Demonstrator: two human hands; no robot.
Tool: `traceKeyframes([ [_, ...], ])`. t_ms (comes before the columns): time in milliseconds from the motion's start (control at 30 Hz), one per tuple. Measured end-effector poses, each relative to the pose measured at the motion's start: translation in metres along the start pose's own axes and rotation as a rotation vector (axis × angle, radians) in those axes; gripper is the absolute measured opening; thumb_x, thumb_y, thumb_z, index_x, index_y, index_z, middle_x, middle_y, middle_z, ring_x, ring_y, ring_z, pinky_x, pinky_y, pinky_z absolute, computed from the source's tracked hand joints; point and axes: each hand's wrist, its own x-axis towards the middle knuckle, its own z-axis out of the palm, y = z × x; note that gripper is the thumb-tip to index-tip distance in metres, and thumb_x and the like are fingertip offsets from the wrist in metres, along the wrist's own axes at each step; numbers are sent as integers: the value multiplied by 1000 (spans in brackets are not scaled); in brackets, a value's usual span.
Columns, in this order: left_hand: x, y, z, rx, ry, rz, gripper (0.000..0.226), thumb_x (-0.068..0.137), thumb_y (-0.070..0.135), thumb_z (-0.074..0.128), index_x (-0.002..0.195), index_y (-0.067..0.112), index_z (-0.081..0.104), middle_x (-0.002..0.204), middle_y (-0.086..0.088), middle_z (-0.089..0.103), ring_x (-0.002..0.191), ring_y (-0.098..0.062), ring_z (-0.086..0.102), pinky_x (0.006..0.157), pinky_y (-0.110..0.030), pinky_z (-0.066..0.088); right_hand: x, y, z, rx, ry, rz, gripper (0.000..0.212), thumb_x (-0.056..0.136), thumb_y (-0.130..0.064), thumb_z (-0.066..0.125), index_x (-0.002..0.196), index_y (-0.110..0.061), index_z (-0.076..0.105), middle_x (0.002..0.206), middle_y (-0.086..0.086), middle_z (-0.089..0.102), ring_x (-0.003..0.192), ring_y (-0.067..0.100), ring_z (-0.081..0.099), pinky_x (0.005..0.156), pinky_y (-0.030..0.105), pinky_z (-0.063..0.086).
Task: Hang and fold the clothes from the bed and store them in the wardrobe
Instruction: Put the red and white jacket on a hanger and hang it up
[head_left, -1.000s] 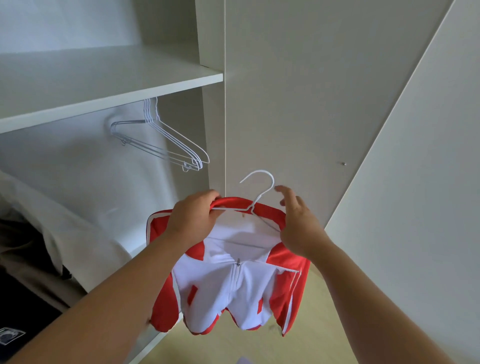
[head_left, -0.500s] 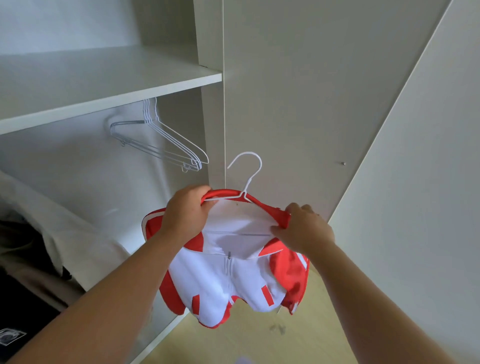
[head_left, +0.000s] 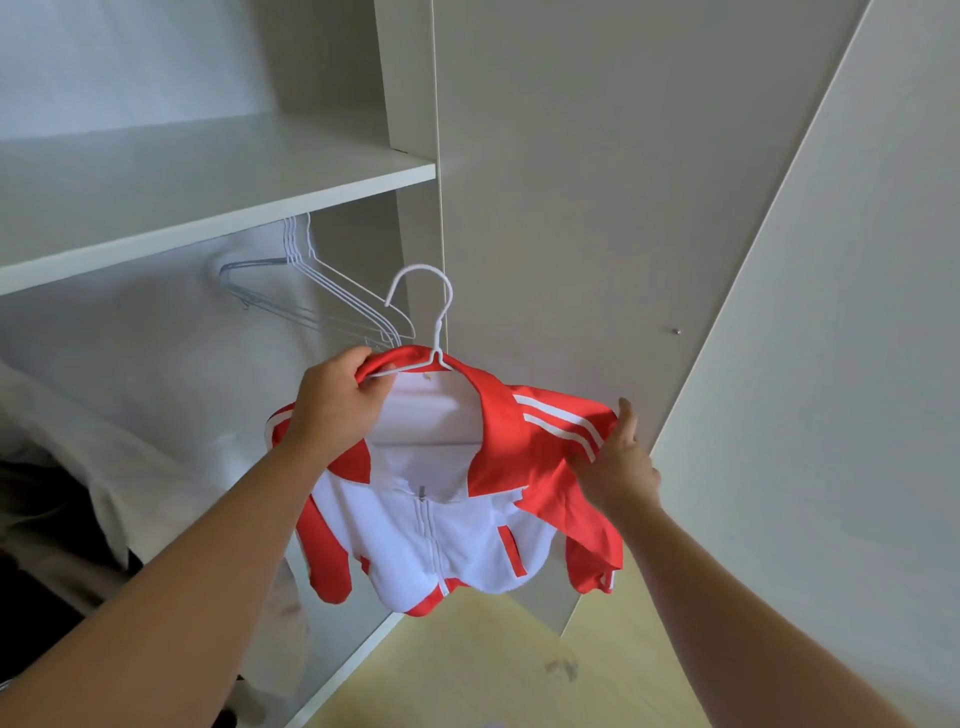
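Right hand (head_left: 618, 462) moved outward pinching jacket (head_left: 467, 535) shoulder, left hand (head_left: 337, 400) gripping hanger (head_left: 435, 345).

From our head we look forward and down, close on left hand (head_left: 337, 410) and right hand (head_left: 618, 465), shelf (head_left: 208, 208) beyond the fingers (head_left: 375, 387).

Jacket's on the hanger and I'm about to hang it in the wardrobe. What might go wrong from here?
1. The jacket sits unevenly on the white hanger. The right hand holds one shoulder stretched out, so it might slide off when released.
2. The left hand grips collar and wire together, and the hook looks close to the empty hangers, where it could snag.
3. The rail is hidden behind the shelf, so hooking on may be partly blind.
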Motion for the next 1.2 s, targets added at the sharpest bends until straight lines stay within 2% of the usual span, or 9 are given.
traceKeyframes([
  [167,7,-1,-14,-39,-83,-50,34,82,61,70,80,28,66,70,11,65,73,-5,61,62,-17,43,7,-4,-1,151,78,-92,40,95,-18,58,127,-26,35,94,14,66,90,43,65,71,39,45],
  [300,9,-6,-21,22,-3,-90,58,80,71,63,56,19,54,53,3,53,65,-20,55,62,-30,40,15,-7,-18,143,133,-185,31,93,-13,55,114,-27,37,89,13,64,79,38,60,66,38,44],
  [400,8,-7,-24,-1,32,-114,60,84,62,68,47,19,47,43,4,42,52,-14,45,55,-27,35,21,-12,-31,80,178,-215,19,90,-9,52,99,-26,48,87,8,63,78,34,58,64,35,42],
  [533,7,-3,-26,-63,51,-135,46,80,67,70,52,32,57,41,10,43,49,-6,46,52,-23,31,25,-14,-37,-157,49,-142,44,84,-1,50,121,-22,62,120,9,63,102,34,63,86,40,53],
  [600,6,-2,-26,-63,50,-141,44,77,70,70,52,35,58,40,11,43,49,-5,47,51,-22,31,20,-15,-36,-87,27,-175,58,78,6,49,127,-23,62,127,7,61,109,29,63,90,35,52],
  [733,1,-2,-22,-41,25,-162,43,74,76,67,52,39,58,40,13,45,50,-1,49,49,-24,29,-1,-29,-32,230,-110,-424,48,78,2,51,113,-24,70,113,-8,69,100,9,66,87,23,50],
  [900,-2,-1,-19,-48,-1,-163,44,74,74,70,52,38,58,40,13,44,49,-3,48,49,-23,30,-15,-41,-20,175,-197,-657,11,92,-20,68,98,-23,76,83,-23,70,79,-7,62,70,8,42],
  [1067,-7,-4,-17,-60,-72,-144,45,73,69,75,49,36,56,38,13,40,45,-4,44,51,-24,30,-12,-40,-19,260,-121,-563,10,94,-14,68,88,-14,76,63,-24,63,62,-3,57,60,9,39],
  [1200,-9,-5,-14,-69,-117,-171,51,69,73,76,48,31,56,39,11,38,44,-6,42,51,-25,31,-14,-47,-14,153,-170,-428,14,97,-15,60,90,-15,73,86,-7,74,77,10,65,66,22,43],
])
